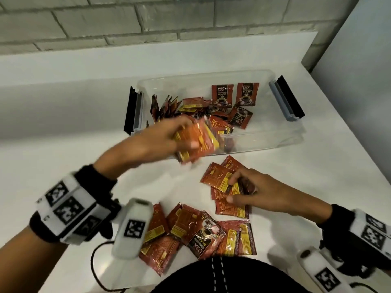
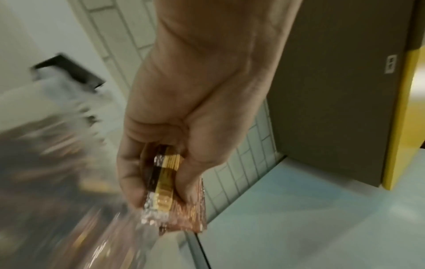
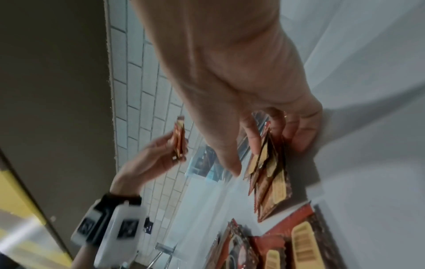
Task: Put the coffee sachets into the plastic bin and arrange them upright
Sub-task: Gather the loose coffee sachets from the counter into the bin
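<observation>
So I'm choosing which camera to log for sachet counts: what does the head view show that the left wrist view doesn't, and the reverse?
Only the head view shows the right hand gathering sachets on the white table, the loose pile nearest the person, and two sachets standing against the far wall of the clear bin.

Only the left wrist view shows the stack's edges pinched between thumb and fingers, plus a brown door.

Both show the left hand gripping a stack of sachets over the bin.
</observation>
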Available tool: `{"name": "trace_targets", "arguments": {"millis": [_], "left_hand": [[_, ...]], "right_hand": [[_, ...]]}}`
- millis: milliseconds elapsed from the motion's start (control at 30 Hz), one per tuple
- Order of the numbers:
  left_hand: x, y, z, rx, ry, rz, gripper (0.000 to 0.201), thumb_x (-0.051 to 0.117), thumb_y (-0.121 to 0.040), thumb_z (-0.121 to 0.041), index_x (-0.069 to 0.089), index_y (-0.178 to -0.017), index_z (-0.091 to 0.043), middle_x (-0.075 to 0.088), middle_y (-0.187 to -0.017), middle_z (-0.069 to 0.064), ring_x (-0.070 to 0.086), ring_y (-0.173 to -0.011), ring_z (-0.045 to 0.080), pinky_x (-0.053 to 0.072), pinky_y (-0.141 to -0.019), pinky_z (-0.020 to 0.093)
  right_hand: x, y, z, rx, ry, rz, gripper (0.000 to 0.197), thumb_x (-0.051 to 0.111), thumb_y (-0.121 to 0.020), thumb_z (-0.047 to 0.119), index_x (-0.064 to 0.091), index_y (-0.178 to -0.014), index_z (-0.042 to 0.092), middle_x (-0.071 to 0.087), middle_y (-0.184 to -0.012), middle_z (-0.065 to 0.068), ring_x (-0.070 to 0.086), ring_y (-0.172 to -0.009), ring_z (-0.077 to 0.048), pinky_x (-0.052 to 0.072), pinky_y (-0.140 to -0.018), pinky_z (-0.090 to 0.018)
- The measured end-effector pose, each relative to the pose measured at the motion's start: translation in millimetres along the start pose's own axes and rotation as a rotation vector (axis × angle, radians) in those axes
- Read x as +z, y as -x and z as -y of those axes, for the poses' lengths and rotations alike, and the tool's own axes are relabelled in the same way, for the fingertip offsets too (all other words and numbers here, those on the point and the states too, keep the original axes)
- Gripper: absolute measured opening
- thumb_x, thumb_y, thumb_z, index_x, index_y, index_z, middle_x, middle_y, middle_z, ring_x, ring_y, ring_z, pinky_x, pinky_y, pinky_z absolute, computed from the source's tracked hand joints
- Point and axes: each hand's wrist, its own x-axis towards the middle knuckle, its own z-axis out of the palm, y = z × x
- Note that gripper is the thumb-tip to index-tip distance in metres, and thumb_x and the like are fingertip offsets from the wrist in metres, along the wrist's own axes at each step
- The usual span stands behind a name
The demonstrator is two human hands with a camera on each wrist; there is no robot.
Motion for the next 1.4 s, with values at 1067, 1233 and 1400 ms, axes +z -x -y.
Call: {"name": "trace_targets", "arguments": {"millis": [1067, 1233, 1400], "left_hand": [[-25.5, 20.9, 8.4, 0.06, -0.438, -0.039, 0.012, 0.061, -0.083, -0.041, 0.059, -0.087, -0.03, 0.061, -0.087, -0.009, 0.057, -0.083, 0.007, 0.044, -0.067, 0.021], [21.4, 58.3, 45.5, -0.122, -0.667, 0.25, 0.062, 0.041, -0.065, -0.078, 0.035, -0.117, -0.045, 0.036, -0.117, -0.022, 0.036, -0.103, -0.003, 0.04, -0.083, 0.017], [79.2, 84.2, 75.4, -0.182, -0.745, 0.148, 0.09, 0.049, -0.07, -0.076, 0.008, -0.142, -0.039, 0.012, -0.137, -0.011, 0.022, -0.123, 0.012, 0.044, -0.095, 0.037]], "right_hand": [[-85.0, -53.1, 117.1, 0.013, -0.733, -0.079, 0.032, 0.042, -0.091, -0.006, 0.04, -0.121, 0.006, 0.058, -0.109, -0.015, 0.061, -0.094, -0.02, 0.059, -0.067, -0.028], [-75.7, -91.6, 135.4, 0.06, -0.661, -0.045, 0.022, 0.037, -0.089, -0.012, 0.039, -0.082, 0.009, 0.047, -0.095, -0.011, 0.054, -0.084, -0.019, 0.059, -0.062, -0.025], [-65.9, -113.8, 134.6, 0.095, -0.521, -0.059, 0.018, 0.042, -0.091, -0.011, 0.044, -0.088, 0.007, 0.05, -0.099, -0.01, 0.055, -0.088, -0.016, 0.057, -0.068, -0.021]]}}
